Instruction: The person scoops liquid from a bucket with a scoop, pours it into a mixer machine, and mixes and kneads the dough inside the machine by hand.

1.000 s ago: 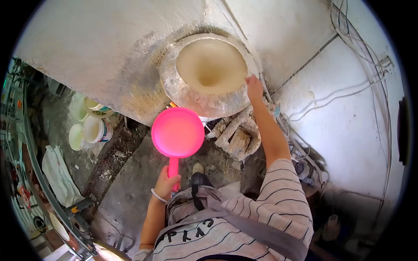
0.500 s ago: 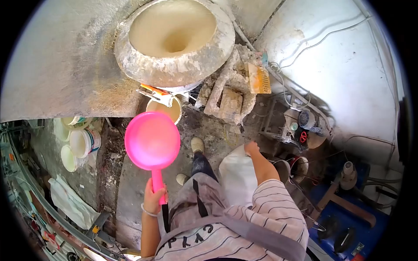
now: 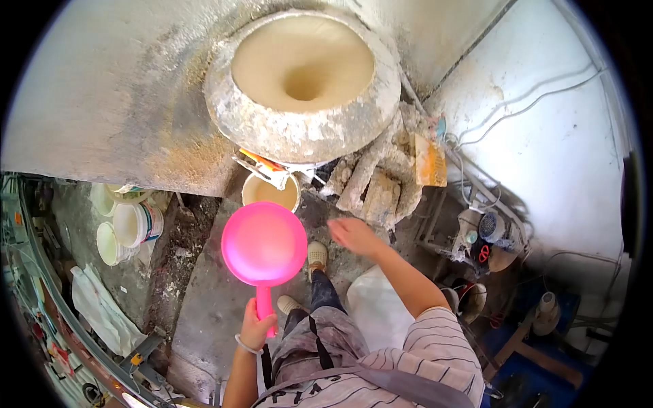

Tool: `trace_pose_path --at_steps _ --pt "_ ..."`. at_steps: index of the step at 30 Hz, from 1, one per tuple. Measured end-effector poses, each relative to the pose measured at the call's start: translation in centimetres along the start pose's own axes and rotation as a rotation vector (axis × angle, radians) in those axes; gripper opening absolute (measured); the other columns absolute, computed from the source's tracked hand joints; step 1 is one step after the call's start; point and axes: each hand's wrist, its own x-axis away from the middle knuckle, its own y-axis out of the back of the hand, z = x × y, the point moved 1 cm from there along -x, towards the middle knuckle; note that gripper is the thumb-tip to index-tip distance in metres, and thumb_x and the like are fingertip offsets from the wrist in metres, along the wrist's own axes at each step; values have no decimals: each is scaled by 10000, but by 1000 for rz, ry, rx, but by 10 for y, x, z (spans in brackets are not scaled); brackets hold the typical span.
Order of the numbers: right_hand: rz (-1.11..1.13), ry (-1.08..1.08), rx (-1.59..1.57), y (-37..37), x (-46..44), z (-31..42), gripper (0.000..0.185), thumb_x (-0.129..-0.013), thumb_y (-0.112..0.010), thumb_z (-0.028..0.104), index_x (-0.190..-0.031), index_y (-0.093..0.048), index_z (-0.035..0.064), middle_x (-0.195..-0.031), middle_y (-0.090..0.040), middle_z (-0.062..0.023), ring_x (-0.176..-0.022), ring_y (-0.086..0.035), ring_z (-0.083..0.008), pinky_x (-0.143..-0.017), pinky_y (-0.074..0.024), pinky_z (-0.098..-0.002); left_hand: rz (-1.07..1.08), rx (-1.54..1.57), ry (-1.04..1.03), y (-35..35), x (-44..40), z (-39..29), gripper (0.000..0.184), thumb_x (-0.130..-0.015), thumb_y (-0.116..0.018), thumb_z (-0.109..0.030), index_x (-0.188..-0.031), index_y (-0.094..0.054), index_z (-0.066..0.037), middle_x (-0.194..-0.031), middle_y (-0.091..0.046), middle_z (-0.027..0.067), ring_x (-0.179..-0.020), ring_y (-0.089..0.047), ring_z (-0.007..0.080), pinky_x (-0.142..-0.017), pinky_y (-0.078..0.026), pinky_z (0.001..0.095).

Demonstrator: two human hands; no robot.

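Observation:
My left hand is wrapped round the handle of a pink plastic water dipper, its round bowl held out in front of me. I cannot tell whether anything is in the bowl. My right hand is to the right of the dipper, fingers stretched loosely and slightly blurred, with nothing visible in it. Below that hand stands a white sack by my leg. Just beyond the dipper, a bucket of cream liquid sits under a crusted drum, whose cream slurry shows a funnel-shaped hollow.
Orange-handled tools lie across the bucket. Crusted blocks and a yellow-orange notched plate sit right of the drum. White buckets stand at left. Cables run along the right wall near a small motor.
My right hand has let go of the white sack and moved up and left, towards the dipper. My left hand still holds the dipper. The view has shifted.

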Motion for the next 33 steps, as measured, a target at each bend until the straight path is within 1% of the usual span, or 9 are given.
trace_pose_path --at_steps 5,8,11,16,20,26,29,32,33 --pt "262 721 343 -35 -38 110 205 -801 -461 198 -814 -525 3 -761 -585 -138 -720 -576 -285 -648 -442 -365 46 60 3 -28 4 -40 357 -704 -554 -2 -1013 -375 -14 -685 -487 63 -448 -489 149 -384 -401 259" --pt "-194 843 602 -55 -90 93 178 -792 -487 174 -817 -537 4 -734 -585 -132 -648 -570 -296 -618 -459 -390 29 74 -36 -42 -1 -56 352 -704 -560 -10 -1005 -377 -4 -666 -480 64 -436 -482 149 -377 -393 257" --pt "221 658 756 -53 -129 76 183 -791 -500 176 -849 -541 7 -746 -585 -127 -644 -571 -275 -594 -470 -365 9 107 -94 -56 -6 -75 348 -701 -566 -15 -994 -379 9 -652 -476 65 -434 -479 147 -374 -387 258" --pt "545 49 -419 4 -134 169 219 -816 -488 199 -907 -538 5 -793 -587 -130 -695 -576 -247 -603 -488 -323 60 129 -102 -62 -15 -90 377 -694 -575 -26 -1005 -366 11 -665 -471 63 -444 -480 146 -386 -394 264" --pt "501 199 -956 98 -149 250 250 -836 -479 217 -954 -535 4 -830 -588 -131 -736 -581 -225 -610 -502 -290 75 162 -133 -67 -17 -104 375 -695 -564 -13 -1014 -371 24 -661 -480 67 -436 -479 149 -387 -388 261" --pt "-431 300 291 224 -263 110 304 -840 -503 298 -996 -540 40 -850 -582 -75 -761 -572 -190 -626 -451 -314 38 127 -124 -67 -11 -126 377 -701 -562 -18 -1025 -372 11 -688 -485 66 -459 -486 152 -398 -392 265" --pt "-914 473 371 243 -142 101 239 -813 -438 152 -974 -579 46 -946 -574 -181 -886 -550 -309 -758 -425 -396 18 122 -108 -57 -12 -118 367 -706 -562 -22 -1017 -369 0 -701 -486 65 -458 -484 152 -400 -390 263" --pt "-1475 333 182 238 -58 -4 244 -849 -395 161 -884 -576 1 -842 -586 -174 -833 -544 -296 -755 -405 -380 31 137 -100 -49 -8 -111 358 -705 -556 -13 -1011 -371 -7 -712 -485 67 -458 -481 152 -395 -391 264" --pt "-1530 150 -661 232 -46 -67 235 -847 -392 153 -812 -553 -14 -771 -565 -184 -739 -543 -310 -672 -419 -392 27 139 -82 -46 -7 -106 357 -703 -554 -11 -1011 -373 -9 -716 -486 68 -458 -480 151 -393 -392 262"
